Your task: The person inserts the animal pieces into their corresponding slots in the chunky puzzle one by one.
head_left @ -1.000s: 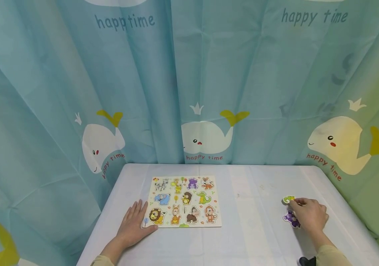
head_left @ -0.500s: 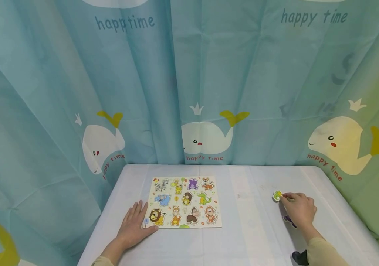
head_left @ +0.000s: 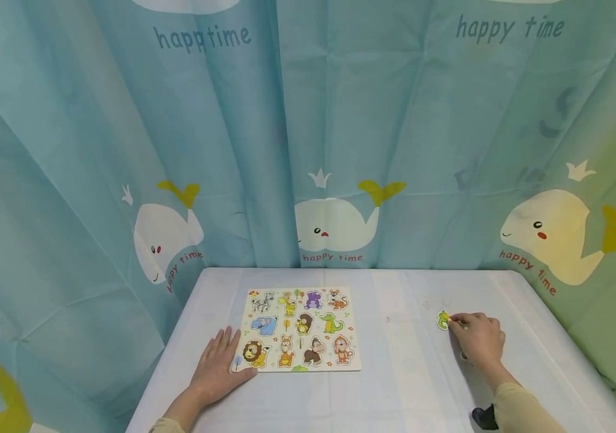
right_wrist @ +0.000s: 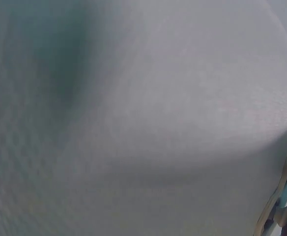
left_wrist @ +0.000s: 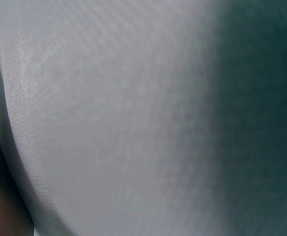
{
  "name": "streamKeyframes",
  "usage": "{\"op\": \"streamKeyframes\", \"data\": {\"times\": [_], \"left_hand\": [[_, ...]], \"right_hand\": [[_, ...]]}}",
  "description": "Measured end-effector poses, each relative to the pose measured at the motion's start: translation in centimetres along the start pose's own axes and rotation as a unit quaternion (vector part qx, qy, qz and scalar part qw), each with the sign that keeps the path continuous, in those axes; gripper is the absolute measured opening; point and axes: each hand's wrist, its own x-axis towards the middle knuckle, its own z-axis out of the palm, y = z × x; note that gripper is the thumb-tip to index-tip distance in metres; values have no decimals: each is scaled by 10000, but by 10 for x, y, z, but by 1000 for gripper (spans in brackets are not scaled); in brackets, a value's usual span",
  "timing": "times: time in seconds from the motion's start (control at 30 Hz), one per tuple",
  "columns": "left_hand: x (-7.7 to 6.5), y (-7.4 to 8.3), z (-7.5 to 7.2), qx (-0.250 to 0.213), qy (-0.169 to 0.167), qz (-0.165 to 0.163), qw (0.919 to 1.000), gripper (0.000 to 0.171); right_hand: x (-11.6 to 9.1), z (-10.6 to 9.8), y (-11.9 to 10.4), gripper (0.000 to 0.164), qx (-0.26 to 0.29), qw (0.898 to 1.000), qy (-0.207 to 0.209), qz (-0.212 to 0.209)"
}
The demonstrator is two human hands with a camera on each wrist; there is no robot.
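In the head view, my right hand (head_left: 478,340) pinches a green and yellow puzzle piece (head_left: 442,320) between thumb and fingertips, over the table's right side. The edge of this piece (right_wrist: 273,201) also shows at the lower right of the right wrist view. Mostly hidden under that hand is a purple puzzle piece (head_left: 465,356), of which a sliver shows. On the left, my left hand (head_left: 216,368) lies with straight fingers against the left edge of a white animal puzzle board (head_left: 297,368). Its thumb touches the board's near left corner.
A white cloth covers the table (head_left: 383,397). Blue curtains (head_left: 248,150) with whale prints hang behind and along both sides. Beside the right sleeve is a dark object (head_left: 484,418), possibly part of the wrist gear.
My right hand has moved left with the green and yellow piece, which turned a little. The purple piece stayed behind, now mostly covered. My left hand and the board have kept their places.
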Motion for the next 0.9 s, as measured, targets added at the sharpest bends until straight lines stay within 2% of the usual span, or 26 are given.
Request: {"op": "streamKeyframes", "data": {"times": [0.43,0.9], "left_hand": [[1,-3,2,-19,16,-8,10000,108],[1,-1,1,-39,12,40,10000,108]], "right_hand": [[-1,-1,-7,32,-76,9992,51,379],[2,-1,-13,27,0,9988,200,438]]}}
